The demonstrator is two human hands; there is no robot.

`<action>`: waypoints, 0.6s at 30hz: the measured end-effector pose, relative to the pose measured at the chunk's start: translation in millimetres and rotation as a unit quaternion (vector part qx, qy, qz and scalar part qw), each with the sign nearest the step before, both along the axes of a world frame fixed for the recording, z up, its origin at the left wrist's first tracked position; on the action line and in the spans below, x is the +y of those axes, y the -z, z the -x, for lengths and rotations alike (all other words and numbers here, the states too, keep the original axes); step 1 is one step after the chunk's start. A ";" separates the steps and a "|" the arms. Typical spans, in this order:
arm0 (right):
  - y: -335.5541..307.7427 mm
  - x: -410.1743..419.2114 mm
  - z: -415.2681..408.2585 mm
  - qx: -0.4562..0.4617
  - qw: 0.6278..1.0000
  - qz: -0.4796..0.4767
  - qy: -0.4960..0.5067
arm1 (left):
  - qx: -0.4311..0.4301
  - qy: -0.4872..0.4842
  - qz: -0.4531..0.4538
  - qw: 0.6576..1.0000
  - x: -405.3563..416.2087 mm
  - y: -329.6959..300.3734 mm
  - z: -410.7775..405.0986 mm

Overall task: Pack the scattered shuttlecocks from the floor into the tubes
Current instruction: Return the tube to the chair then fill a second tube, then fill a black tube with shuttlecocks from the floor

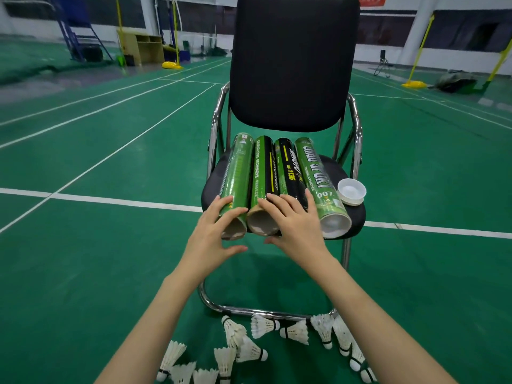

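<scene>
A green court floor [110, 245] with white lines fills the view, with yellow net posts [175, 37] at 11 o'clock and [421, 51] at 2 o'clock. At the centre stands a black padded chair [295, 62] on a chrome tube frame [219, 112], its seat facing the camera.

Four tubes lie side by side across the seat, open ends toward the camera. From 9 o'clock to 3 o'clock of the seat they are a green tube [238, 173], a green-and-black tube [263, 167], a black tube [289, 170] and a green lettered tube [318, 178]. At 3 o'clock of the last tube, touching it or just beside it, sits a white cap [352, 191], hollow side up.

The left hand [212, 234] has its fingers curved over the near end of the green tube, with the thumb spread below the open mouth and apart from it. The right hand [295, 220] lies with fingers fairly straight and fanned over the near ends of the green-and-black and black tubes, thumb under the rim; whether it truly grips is not clear.

White feathered shuttlecocks [263, 325] lie scattered on the floor at 6 o'clock, near the chair's base bar, some overlapping, between and beside the forearms.
</scene>
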State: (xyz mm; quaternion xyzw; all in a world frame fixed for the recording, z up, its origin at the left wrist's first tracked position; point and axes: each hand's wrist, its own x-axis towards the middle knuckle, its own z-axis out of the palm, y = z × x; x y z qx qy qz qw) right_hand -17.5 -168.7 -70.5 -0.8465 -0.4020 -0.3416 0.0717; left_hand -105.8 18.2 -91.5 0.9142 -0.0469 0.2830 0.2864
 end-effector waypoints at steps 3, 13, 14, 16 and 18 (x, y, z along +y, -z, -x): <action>2.2 1.3 0.1 0.001 0.999 -0.039 0.000 | 0.001 -0.010 0.011 1.000 -2.6 -2.1 0.6; -13.7 5.2 4.3 0.157 0.971 -0.181 -0.017 | 0.018 -0.036 0.014 0.999 -3.9 -3.7 -3.0; -15.4 4.7 5.6 0.161 0.970 -0.183 -0.022 | 0.020 -0.037 0.013 0.999 -3.2 -4.4 -3.6; -19.0 2.2 10.8 0.165 0.967 -0.190 -0.046 | 0.020 -0.038 0.002 0.999 -2.7 -5.5 -5.2; -26.2 -2.7 21.6 0.193 0.955 -0.212 -0.076 | 0.013 -0.045 -0.035 0.998 -4.0 -5.0 -7.0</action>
